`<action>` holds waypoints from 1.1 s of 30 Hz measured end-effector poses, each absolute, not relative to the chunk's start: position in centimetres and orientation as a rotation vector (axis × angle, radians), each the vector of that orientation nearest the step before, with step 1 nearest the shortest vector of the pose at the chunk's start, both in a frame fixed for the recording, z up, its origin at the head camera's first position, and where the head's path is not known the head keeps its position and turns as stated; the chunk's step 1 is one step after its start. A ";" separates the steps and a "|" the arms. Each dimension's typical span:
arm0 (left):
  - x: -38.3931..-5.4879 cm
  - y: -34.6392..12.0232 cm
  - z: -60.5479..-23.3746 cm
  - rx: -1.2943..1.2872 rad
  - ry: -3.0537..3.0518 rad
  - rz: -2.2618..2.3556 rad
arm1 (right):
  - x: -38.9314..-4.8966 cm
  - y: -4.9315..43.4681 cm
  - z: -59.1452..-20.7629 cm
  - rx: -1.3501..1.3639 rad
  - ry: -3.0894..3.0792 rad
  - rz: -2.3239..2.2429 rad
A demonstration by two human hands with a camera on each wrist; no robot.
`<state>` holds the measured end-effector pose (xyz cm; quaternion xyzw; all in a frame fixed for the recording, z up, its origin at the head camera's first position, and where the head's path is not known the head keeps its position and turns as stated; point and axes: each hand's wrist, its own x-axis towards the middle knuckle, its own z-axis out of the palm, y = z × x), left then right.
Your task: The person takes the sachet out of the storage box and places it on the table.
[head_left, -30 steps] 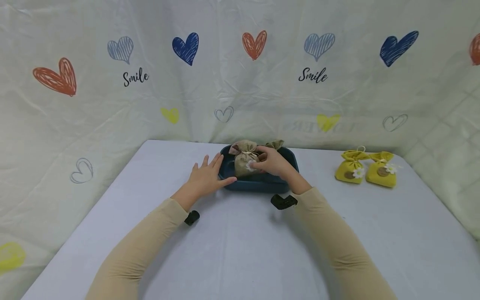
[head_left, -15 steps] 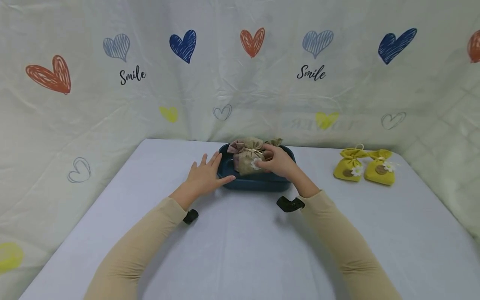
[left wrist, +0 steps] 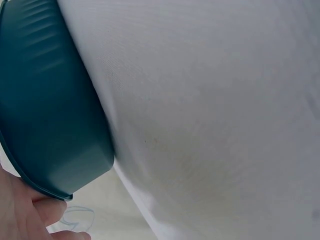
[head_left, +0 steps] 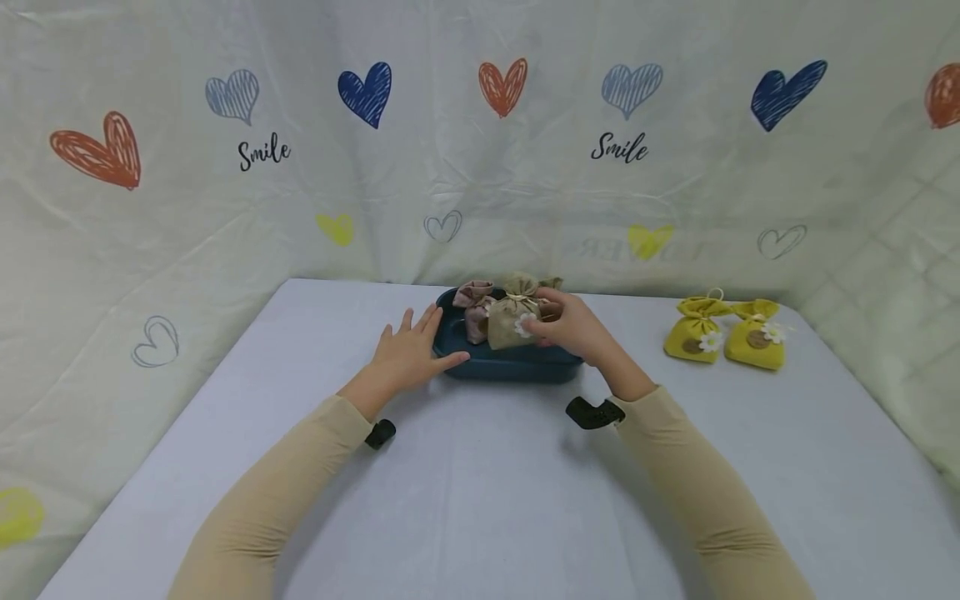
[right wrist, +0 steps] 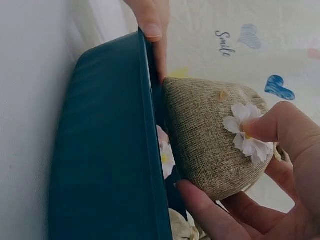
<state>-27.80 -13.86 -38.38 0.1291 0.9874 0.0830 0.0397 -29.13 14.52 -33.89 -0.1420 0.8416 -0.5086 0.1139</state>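
My right hand (head_left: 573,327) pinches a tan drawstring pouch (head_left: 512,323) with a white flower on its front. In the right wrist view the thumb presses on the flower while the fingers lie behind the pouch (right wrist: 215,135), which is raised at the rim of a dark teal basin (head_left: 510,367). Fingers spread, my left hand (head_left: 408,357) touches the basin's left end. Inside the basin sits a pinkish pouch (head_left: 476,312) on the left. Another olive-brown pouch top (head_left: 552,284) shows behind the right hand, mostly hidden.
Two yellow pouches (head_left: 693,333) with white flowers stand together at the right rear of the white table (head_left: 495,492). A white curtain (head_left: 555,183) printed with hearts hangs behind the table.
My right hand has moved right with the tan pouch in its grip, uncovering the pinkish pouch at the basin's left. My left hand has stayed at the basin's left end.
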 end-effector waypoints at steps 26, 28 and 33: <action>-27.8 -13.9 -38.3 0.421 3.041 0.272 | -27.8 18.4 -33.4 -0.391 2.480 -1.566; -27.9 -14.0 -38.5 0.418 3.038 0.276 | -27.6 18.8 -33.4 -0.390 2.490 -1.558; -28.1 -14.0 -38.7 0.417 3.036 0.272 | -27.2 19.7 -33.3 -0.378 2.500 -1.555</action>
